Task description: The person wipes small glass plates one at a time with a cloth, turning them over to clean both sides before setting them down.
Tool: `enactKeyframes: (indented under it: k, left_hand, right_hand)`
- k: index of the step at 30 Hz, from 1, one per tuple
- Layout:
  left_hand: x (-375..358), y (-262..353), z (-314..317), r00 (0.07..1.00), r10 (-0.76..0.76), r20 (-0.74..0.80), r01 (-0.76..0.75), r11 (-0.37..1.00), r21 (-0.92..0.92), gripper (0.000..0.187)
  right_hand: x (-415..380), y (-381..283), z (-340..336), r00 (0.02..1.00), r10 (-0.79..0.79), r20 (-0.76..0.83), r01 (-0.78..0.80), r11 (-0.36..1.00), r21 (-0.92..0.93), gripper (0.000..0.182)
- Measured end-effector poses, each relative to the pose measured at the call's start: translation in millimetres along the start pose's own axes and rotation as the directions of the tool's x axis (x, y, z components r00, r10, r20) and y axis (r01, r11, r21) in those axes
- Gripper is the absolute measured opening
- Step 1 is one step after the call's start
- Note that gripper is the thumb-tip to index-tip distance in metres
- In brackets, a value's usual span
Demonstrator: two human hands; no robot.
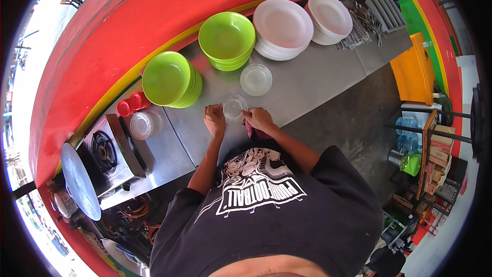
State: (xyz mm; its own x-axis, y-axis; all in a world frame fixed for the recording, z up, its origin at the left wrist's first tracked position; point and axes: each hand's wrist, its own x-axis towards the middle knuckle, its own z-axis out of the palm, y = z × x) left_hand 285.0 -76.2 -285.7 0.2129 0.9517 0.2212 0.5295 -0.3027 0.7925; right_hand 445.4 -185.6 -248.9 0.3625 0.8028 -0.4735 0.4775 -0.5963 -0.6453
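Note:
A small clear glass dish [234,109] is held over the steel counter, close to my body. My left hand [214,118] pinches its left rim, fingers closed. On the other side, my right hand [259,119] is closed around a dark red cloth [250,129], its thumb and fingertips against the dish's right edge. Just beyond the hands stands a stack of clear glass dishes [256,80]. Another stack of clear dishes [145,125] sits to the left, near the stove.
Along the back of the steel counter [307,84] stand green bowl stacks [166,78], white plate stacks [283,23] and a cutlery pile [366,23]. Red cups [131,103] and a gas stove [110,154] are at left. A red wall [169,13] borders the counter.

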Motion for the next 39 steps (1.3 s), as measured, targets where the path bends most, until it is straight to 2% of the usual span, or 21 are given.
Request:
enactKeyframes:
  k: [4,8,11,17,19,22,23,25,26,29,32,35,39]
  left_hand:
    - [-2.2,-8.3,-0.3,0.999,-0.043,0.009,0.044,0.998,-0.042,0.018]
    - [-2.0,-6.3,-4.1,0.993,-0.106,0.044,0.110,0.990,-0.093,0.020]
    - [-3.2,-9.5,-2.8,0.994,-0.103,0.045,0.107,0.991,-0.080,0.024]
    - [1.9,-16.2,-9.0,0.986,-0.053,0.159,0.061,0.997,-0.046,0.028]
    - [1.3,-22.3,-9.6,0.977,-0.079,0.196,0.102,0.989,-0.111,0.030]
    - [1.1,-29.2,-17.3,0.949,-0.146,0.281,0.202,0.962,-0.184,0.034]
    - [0.7,-31.4,-23.5,0.934,-0.175,0.311,0.245,0.949,-0.201,0.035]
    - [-2.3,-49.6,-28.8,0.898,-0.148,0.413,0.289,0.909,-0.302,0.038]
    - [-2.2,-56.1,-33.2,0.880,-0.132,0.456,0.314,0.882,-0.351,0.040]
    - [-0.8,-64.0,-63.7,0.771,-0.206,0.603,0.527,0.739,-0.420,0.049]
    - [-5.9,-80.1,-94.8,0.695,-0.323,0.642,0.667,0.622,-0.409,0.059]
    - [-11.1,-95.3,-131.1,0.662,-0.410,0.628,0.743,0.473,-0.474,0.063]
    - [-22.4,-124.7,-182.8,0.690,-0.522,0.501,0.713,0.369,-0.596,0.062]
  right_hand:
    - [4.4,2.4,2.6,1.000,-0.001,-0.021,0.000,0.997,-0.081,0.054]
    - [4.1,2.6,6.0,0.999,0.045,-0.030,-0.046,0.999,-0.025,0.056]
    - [8.1,5.6,13.0,0.992,0.076,-0.096,-0.079,0.997,-0.021,0.057]
    - [7.9,7.7,20.9,0.978,0.124,-0.165,-0.128,0.992,-0.014,0.059]
    - [7.6,6.6,22.4,0.968,0.144,-0.203,-0.151,0.988,-0.020,0.061]
    - [-3.2,8.3,18.3,0.975,0.182,-0.125,-0.174,0.982,0.066,0.056]
    - [-10.8,8.5,20.1,0.983,0.131,-0.130,-0.117,0.987,0.109,0.052]
    - [-26.7,15.6,31.7,0.989,0.020,-0.144,0.007,0.983,0.184,0.045]
    - [-33.0,16.8,36.9,0.993,0.006,-0.118,0.015,0.983,0.183,0.041]
    - [-47.1,8.0,61.8,0.998,-0.055,-0.040,0.061,0.981,0.183,0.033]
    - [-53.7,-23.1,83.6,0.995,-0.095,-0.009,0.096,0.982,0.160,0.030]
    - [-53.1,-58.3,116.0,0.990,-0.137,-0.016,0.138,0.975,0.172,0.030]
    - [-40.5,-99.3,158.9,0.978,-0.208,-0.017,0.209,0.968,0.142,0.033]
